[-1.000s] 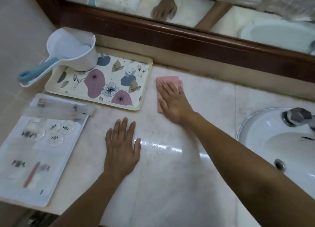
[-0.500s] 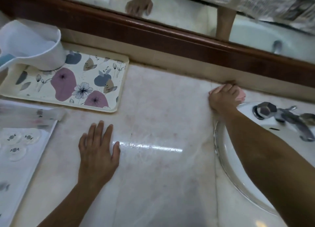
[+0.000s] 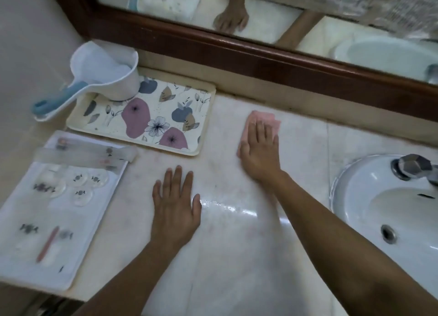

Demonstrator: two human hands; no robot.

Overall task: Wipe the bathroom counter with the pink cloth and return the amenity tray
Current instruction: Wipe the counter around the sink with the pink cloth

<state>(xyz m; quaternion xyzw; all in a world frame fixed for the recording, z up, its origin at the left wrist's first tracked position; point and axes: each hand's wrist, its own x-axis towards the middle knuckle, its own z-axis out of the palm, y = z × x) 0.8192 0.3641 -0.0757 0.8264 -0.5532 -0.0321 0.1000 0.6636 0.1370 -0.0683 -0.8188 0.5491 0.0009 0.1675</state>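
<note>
My right hand (image 3: 259, 149) presses flat on the folded pink cloth (image 3: 264, 120) on the pale marble counter (image 3: 237, 256), right of the flowered tray. My left hand (image 3: 175, 206) rests flat on the counter with fingers spread, holding nothing. The white amenity tray (image 3: 14, 263) lies at the counter's left front corner with several small wrapped items, round packets and a pink stick on it.
A flowered tray (image 3: 201, 130) sits at the back left with a white water dipper (image 3: 106, 76) on its corner. The white sink (image 3: 360, 197) and metal faucet (image 3: 412, 166) are at the right. A wood-framed mirror (image 3: 237, 52) runs along the back.
My right hand slid the pink cloth right to the sink's back rim, then back left to the counter's middle. My left hand stayed planted. The camera swung right and back.
</note>
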